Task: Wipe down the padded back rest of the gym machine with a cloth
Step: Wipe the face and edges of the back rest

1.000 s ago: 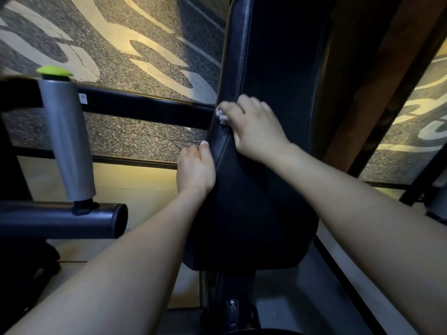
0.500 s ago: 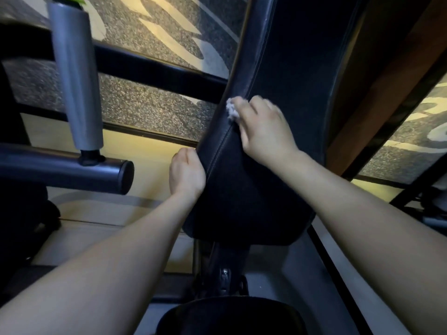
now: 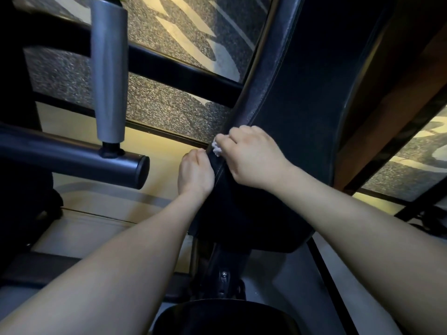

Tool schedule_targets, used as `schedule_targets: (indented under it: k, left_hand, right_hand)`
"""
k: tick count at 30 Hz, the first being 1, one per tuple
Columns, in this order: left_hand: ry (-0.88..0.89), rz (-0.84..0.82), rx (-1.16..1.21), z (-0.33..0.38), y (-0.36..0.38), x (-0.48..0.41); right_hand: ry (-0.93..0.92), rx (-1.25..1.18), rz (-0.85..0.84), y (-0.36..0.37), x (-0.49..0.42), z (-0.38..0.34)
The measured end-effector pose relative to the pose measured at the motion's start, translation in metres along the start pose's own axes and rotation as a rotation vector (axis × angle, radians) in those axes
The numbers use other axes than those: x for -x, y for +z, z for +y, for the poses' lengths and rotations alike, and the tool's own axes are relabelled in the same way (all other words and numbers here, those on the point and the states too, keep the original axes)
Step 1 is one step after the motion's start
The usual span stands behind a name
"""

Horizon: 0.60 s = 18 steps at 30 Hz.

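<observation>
The black padded back rest [image 3: 297,97] rises through the middle of the view, tilted to the right. My right hand [image 3: 254,158] presses a small white cloth [image 3: 216,148] against the pad's left edge seam; only a corner of the cloth shows past my fingers. My left hand [image 3: 194,174] grips the same left edge from the side, just below and left of the cloth, fingers curled round the pad. The two hands nearly touch.
A grey handle post [image 3: 108,76] stands on a dark horizontal bar [image 3: 72,155] at the left. A black frame rail [image 3: 179,71] crosses behind. The black seat pad [image 3: 225,317] lies at the bottom. Speckled patterned floor [image 3: 169,102] shows beyond.
My right hand has slid the cloth down the pad's left edge toward my left hand. The view has tilted, so the seat pad now shows at the bottom.
</observation>
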State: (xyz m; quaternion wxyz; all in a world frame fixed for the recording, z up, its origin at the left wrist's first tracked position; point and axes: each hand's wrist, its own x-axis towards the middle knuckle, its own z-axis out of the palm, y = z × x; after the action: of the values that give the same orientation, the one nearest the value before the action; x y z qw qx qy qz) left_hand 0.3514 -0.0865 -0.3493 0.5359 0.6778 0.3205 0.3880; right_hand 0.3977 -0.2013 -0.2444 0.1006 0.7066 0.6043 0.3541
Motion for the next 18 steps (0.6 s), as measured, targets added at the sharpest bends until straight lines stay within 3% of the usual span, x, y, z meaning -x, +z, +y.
schedule_targets:
  k: [2, 7, 12, 15, 18]
  left_hand:
    - [-0.003, 0.002, 0.006, -0.001, 0.001, -0.001]
    - [-0.025, 0.026, 0.047, -0.003, 0.001, 0.002]
    - [-0.026, 0.011, 0.041, -0.003, 0.0, -0.002]
    - [-0.037, 0.018, 0.054, -0.002, 0.0, 0.001]
    - [-0.034, 0.023, 0.057, -0.002, 0.0, 0.002]
  right_hand:
    - [-0.046, 0.075, -0.02, -0.008, -0.009, 0.011]
    - [0.338, 0.208, 0.086, -0.014, -0.039, 0.032]
    - [0.014, 0.044, -0.086, -0.01, -0.029, -0.005]
    - [0.12, 0.093, -0.104, -0.019, -0.05, 0.014]
    - [0.202, 0.135, 0.036, -0.011, -0.049, 0.016]
